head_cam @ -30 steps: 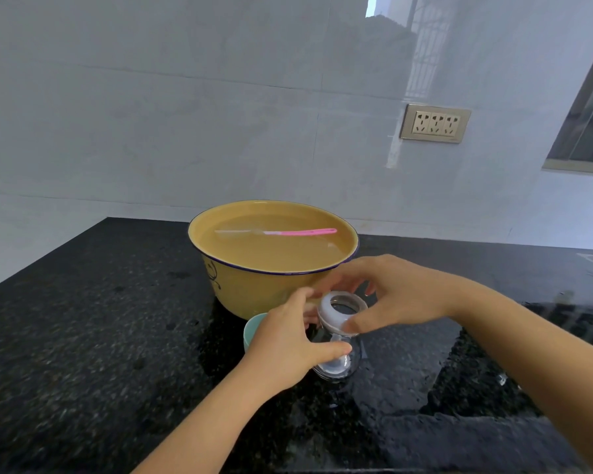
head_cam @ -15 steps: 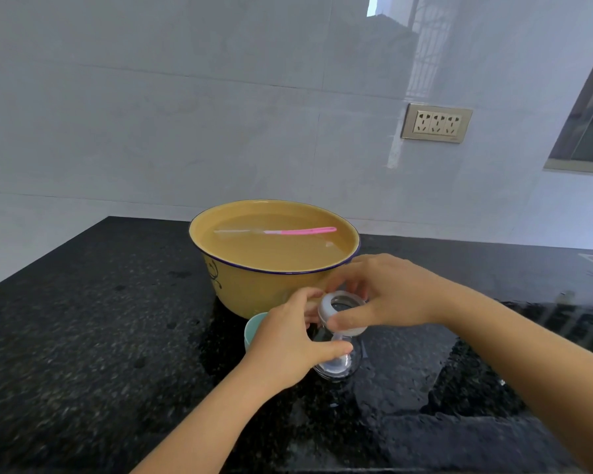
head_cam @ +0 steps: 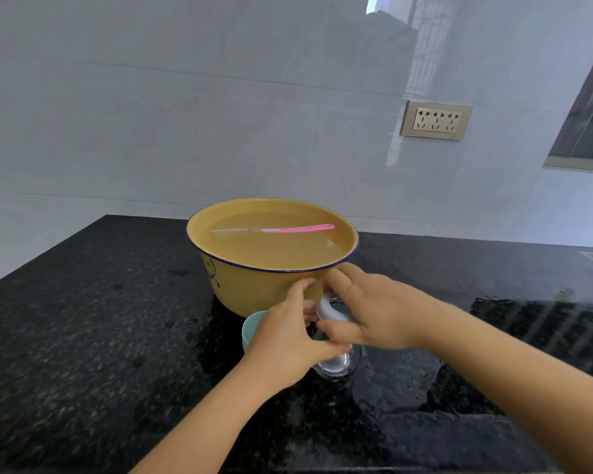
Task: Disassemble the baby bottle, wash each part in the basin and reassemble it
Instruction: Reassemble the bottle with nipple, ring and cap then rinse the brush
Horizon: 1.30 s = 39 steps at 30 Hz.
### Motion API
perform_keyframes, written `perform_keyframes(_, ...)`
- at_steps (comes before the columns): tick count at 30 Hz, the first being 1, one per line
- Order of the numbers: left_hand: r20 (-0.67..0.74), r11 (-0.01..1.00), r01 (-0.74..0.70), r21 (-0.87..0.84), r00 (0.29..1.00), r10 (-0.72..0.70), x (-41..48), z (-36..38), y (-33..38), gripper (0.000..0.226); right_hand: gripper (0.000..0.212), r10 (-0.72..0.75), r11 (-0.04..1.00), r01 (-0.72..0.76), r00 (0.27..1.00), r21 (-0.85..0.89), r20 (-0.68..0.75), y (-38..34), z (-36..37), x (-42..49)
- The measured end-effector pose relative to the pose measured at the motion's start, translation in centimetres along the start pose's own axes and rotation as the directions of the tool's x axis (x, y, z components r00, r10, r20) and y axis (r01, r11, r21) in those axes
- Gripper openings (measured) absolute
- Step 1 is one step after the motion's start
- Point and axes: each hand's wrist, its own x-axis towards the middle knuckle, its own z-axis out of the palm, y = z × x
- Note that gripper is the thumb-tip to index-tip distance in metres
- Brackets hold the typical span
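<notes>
Round goes the right hand (head_cam: 374, 313), pinching the white screw ring (head_cam: 325, 308), while the left hand (head_cam: 288, 343) clamps the clear bottle (head_cam: 339, 367) at the basin's (head_cam: 240, 285) six o'clock: light, wet and likely slippery, so best held by ring rim and waist.

There is only one camera. It sits on the person's head and looks forward and a bit down. The left hand (head_cam: 285, 340) and the right hand (head_cam: 374, 313) are very near it, low in the middle, and both reach in from the bottom edge. The yellow basin (head_cam: 240, 285) stands just behind them on the black surface (head_cam: 83, 336). The grey wall (head_cam: 185, 114) is farthest back
</notes>
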Motion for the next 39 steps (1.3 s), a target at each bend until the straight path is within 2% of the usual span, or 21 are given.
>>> perform_keyframes(7, 0.039, 1.000, -0.016, 0.013, 0.999, 0.015, 0.3, 0.0, 0.1, 0.089, 0.039, 0.180, 0.962, -0.143, 0.973, 0.233, -0.146, -1.1, 1.3, -0.3)
perform_keyframes(11, 0.038, 0.998, -0.053, 0.038, 0.998, 0.051, 0.1, 0.1, 0.5, 0.094, 0.040, 0.209, 0.931, -0.147, 0.965, 0.333, -0.158, 0.0, 1.6, -0.6)
perform_keyframes(14, 0.052, 0.995, -0.096, 0.040, 0.994, 0.094, 0.0, 0.2, 1.3, 0.098, 0.042, 0.281, 0.858, -0.127, 0.927, 0.498, -0.248, 1.0, 2.3, -1.2)
perform_keyframes(16, 0.050, 0.990, -0.137, 0.016, 0.989, 0.136, -0.3, 0.2, 1.6, 0.097, 0.037, 0.397, 0.732, -0.101, 0.867, 0.674, -0.301, 1.2, 2.7, -1.6)
perform_keyframes(18, 0.019, 0.981, -0.195, 0.007, 0.981, 0.195, -0.7, 0.2, 1.9, 0.091, 0.030, 0.517, 0.545, -0.057, 0.808, 0.836, -0.282, 1.3, 2.9, -1.9)
perform_keyframes(20, -0.025, 0.964, -0.262, 0.041, 0.965, 0.263, -1.1, 0.2, 1.9, 0.083, 0.030, 0.625, 0.351, -0.048, 0.755, 0.935, -0.196, 1.2, 3.3, -1.8)
perform_keyframes(22, -0.071, 0.953, -0.302, 0.037, 0.950, 0.304, -1.5, 0.2, 1.9, 0.077, 0.028, 0.701, 0.064, -0.016, 0.712, 0.998, -0.033, 0.7, 3.5, -1.7)
perform_keyframes(24, -0.130, 0.943, -0.331, -0.030, 0.937, 0.325, -1.7, 0.4, 1.7, 0.077, 0.038, 0.675, -0.194, 0.045, 0.731, 0.980, 0.100, -0.2, 3.8, -1.7)
perform_keyframes(26, -0.194, 0.929, -0.357, -0.094, 0.922, 0.334, -1.8, 0.6, 1.6, 0.077, 0.045, 0.596, -0.321, 0.063, 0.789, 0.945, 0.150, -1.3, 4.3, -1.6)
perform_keyframes(28, -0.261, 0.917, -0.393, -0.075, 0.895, 0.362, -1.6, 0.6, 1.7, 0.073, 0.043, 0.516, -0.395, 0.050, 0.838, 0.917, 0.176, -2.0, 5.1, -1.5)
perform_keyframes(31, -0.297, 0.903, -0.422, 0.077, 0.855, 0.425, -1.5, 0.0, 1.9, 0.059, 0.033, 0.451, -0.429, 0.041, 0.875, 0.902, 0.174, -2.4, 5.9, -0.8)
perform_keyframes(35, -0.299, 0.881, -0.432, 0.191, 0.830, 0.471, -1.5, -0.2, 1.8, 0.053, 0.038, 0.451, -0.426, 0.012, 0.869, 0.904, 0.202, -2.8, 6.5, -0.3)
perform_keyframes(39, -0.245, 0.847, -0.449, 0.285, 0.820, 0.517, -1.3, -0.3, 1.8, 0.053, 0.039, 0.407, -0.495, 0.001, 0.884, 0.869, 0.231, -3.2, 7.2, 0.1)
